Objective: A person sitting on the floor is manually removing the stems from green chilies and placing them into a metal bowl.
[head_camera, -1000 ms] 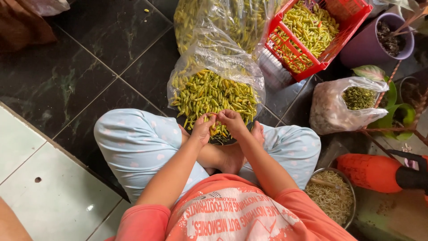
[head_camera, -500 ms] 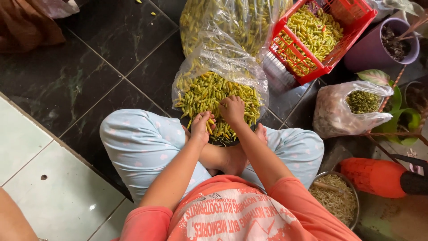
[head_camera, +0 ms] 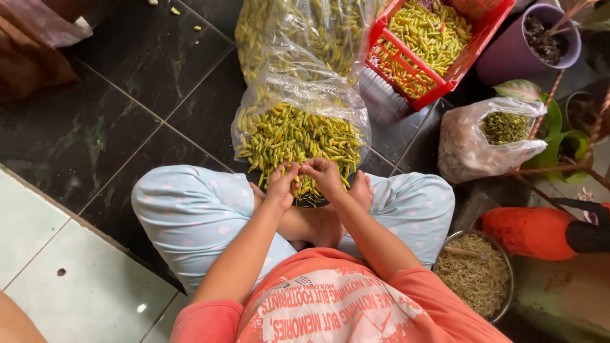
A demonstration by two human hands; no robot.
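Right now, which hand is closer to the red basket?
Right. The right hand is over the chili pile, on the side toward the red basket; the left hand sits beside it, farther away.

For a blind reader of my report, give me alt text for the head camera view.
Seated cross-legged on dark tiles, a person brings left hand and right hand together over an open plastic bag of yellow-green chillies. A red crate of chillies sits beyond.

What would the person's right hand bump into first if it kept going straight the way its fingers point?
Most likely the heap of small yellow-green chilli peppers in the open clear plastic bag. The right hand already hovers at its near edge, beside the left hand; depth is hard to judge.
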